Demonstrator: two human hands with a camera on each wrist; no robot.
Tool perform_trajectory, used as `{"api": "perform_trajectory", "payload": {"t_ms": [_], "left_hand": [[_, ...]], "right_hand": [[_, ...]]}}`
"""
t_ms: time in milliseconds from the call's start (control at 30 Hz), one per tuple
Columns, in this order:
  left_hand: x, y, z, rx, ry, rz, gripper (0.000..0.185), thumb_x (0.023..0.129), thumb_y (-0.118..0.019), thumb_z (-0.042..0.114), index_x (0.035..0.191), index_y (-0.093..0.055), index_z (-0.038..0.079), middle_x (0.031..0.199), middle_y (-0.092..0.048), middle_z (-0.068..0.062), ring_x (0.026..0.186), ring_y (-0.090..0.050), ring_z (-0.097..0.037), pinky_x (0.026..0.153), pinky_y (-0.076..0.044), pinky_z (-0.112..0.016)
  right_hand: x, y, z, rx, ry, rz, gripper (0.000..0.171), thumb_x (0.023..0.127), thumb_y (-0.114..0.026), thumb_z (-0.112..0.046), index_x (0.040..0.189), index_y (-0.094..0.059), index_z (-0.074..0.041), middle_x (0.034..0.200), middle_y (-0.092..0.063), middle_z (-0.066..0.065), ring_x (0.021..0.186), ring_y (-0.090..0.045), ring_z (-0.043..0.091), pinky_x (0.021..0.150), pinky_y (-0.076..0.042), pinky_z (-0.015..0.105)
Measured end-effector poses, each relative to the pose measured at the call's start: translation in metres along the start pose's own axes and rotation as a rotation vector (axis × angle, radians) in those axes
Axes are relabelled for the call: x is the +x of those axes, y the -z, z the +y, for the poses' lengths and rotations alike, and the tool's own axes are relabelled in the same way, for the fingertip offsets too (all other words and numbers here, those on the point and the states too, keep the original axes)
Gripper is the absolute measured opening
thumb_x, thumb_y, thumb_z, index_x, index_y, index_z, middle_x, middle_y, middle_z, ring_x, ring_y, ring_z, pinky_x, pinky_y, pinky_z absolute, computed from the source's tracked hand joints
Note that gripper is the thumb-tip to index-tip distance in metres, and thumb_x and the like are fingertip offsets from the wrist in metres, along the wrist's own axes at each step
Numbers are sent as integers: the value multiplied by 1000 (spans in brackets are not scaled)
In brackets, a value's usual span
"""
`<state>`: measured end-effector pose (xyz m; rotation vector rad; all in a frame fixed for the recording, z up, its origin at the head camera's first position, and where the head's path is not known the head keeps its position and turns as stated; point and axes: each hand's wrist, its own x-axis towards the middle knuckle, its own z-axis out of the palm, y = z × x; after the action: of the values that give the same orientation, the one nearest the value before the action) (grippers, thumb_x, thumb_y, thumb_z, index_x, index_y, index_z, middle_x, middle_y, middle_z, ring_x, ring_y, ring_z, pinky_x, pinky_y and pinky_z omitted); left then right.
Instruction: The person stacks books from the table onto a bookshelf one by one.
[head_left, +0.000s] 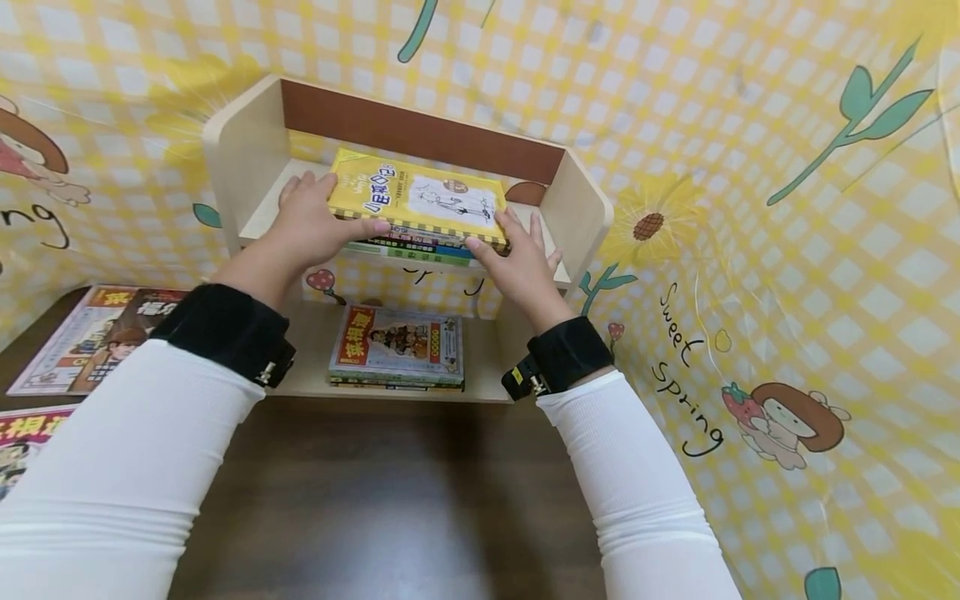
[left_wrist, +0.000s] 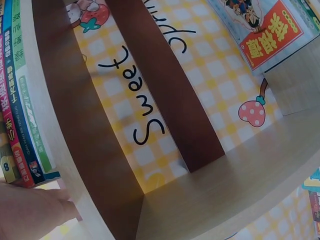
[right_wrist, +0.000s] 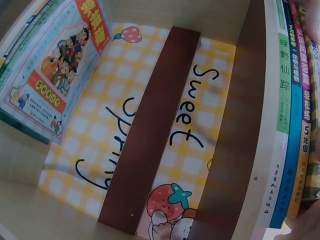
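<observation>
Head view shows a small wooden shelf in the upper middle of the frame, standing on a dark table against a yellow checked backdrop. On its upper board lies a stack of books, topped by a yellow book. The stack's front edge overhangs the board's front edge a little. Bare board shows to the left of the stack, and a narrower strip to its right before the shelf's side wall. Above the stack the shelf is open.

Left hand reaches in from lower left, its fingers over the yellow book's left edge and its thumb along the front edge, gripping it. Right hand comes from lower right, fingers spread and nearly straight, pressing the stack's right front corner. Both forearms wear white sleeves with black wrist straps.

Below, on the lower board, lies a second stack, with open room on either side. Magazines lie on the table at far left, well apart from the shelf.
</observation>
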<state>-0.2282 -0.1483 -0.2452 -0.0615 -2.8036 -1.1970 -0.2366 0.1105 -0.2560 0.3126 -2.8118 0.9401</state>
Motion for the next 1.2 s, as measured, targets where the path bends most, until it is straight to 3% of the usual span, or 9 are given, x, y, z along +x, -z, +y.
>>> {"api": "perform_trajectory", "payload": {"t_ms": [67, 267, 367, 600, 800, 867, 1033, 1100, 1200], "left_hand": [[1, -1, 0, -11, 0, 6, 104, 87, -62, 55, 154, -2, 3, 159, 12, -22, 145, 17, -36, 116, 0, -56], [4, -3, 0, -144, -25, 3, 94, 86, -67, 50, 155, -17, 10, 150, -31, -22, 136, -30, -38, 113, -23, -52], [5, -4, 0, -178, -23, -3, 93, 85, -68, 49, 155, -19, 13, 144, -40, -19, 129, -38, -35, 111, -28, -50], [6, -4, -2, -188, -31, 2, 93, 85, -68, 48, 155, -17, 14, 146, -39, -19, 132, -36, -36, 111, -28, -50], [2, -8, -10, -150, -81, 58, 86, 87, -67, 47, 153, -24, 11, 147, -39, -19, 135, -34, -39, 111, -29, -53], [-4, -10, -15, -153, -96, 68, 82, 88, -66, 46, 152, -26, 12, 145, -42, -18, 125, -44, -41, 102, -38, -55], [-26, -13, -29, -115, -115, 38, 96, 89, -66, 46, 156, -7, 10, 158, -19, -21, 135, -32, -46, 106, -32, -60], [-36, -14, -37, -90, -136, 37, 99, 89, -67, 44, 156, -4, 8, 159, -11, -20, 142, -16, -44, 112, -19, -62], [-52, -15, -52, -65, -161, 58, 97, 88, -68, 43, 155, -9, 7, 159, -13, -20, 142, -16, -44, 111, -19, -63]], "right_hand": [[1, 0, 1, 6, -1, -5, 70, 95, -52, -52, 153, -29, -21, 161, -17, -4, 148, 11, 18, 111, 13, 62], [5, -2, 3, 110, 9, -31, 72, 96, -55, -46, 154, -26, -16, 162, -13, 1, 149, -3, 18, 119, -10, 44], [7, -3, 3, 146, 2, -37, 72, 96, -55, -45, 154, -24, -16, 162, -11, 3, 148, -11, 18, 118, -18, 36], [7, -3, 0, 151, -19, -46, 71, 96, -55, -44, 154, -24, -17, 162, -11, 3, 148, -13, 19, 118, -19, 36], [8, -8, 4, 210, -30, -25, 76, 95, -56, -46, 155, -20, -18, 161, -17, 1, 147, -16, 17, 117, -23, 35], [6, -11, 8, 228, -31, -4, 76, 95, -56, -47, 155, -20, -18, 160, -21, 1, 146, -18, 17, 116, -24, 35], [-12, -12, 20, 249, -4, 68, 75, 97, -56, -41, 156, -16, -15, 160, -21, 3, 146, -18, 18, 117, -21, 37], [-22, -13, 26, 244, 36, 101, 77, 97, -57, -38, 156, -13, -13, 161, -17, 4, 147, -15, 18, 118, -19, 37], [-37, -19, 34, 199, 138, 155, 79, 97, -58, -32, 155, -11, -9, 161, -13, 8, 147, -13, 19, 118, -16, 37]]}}
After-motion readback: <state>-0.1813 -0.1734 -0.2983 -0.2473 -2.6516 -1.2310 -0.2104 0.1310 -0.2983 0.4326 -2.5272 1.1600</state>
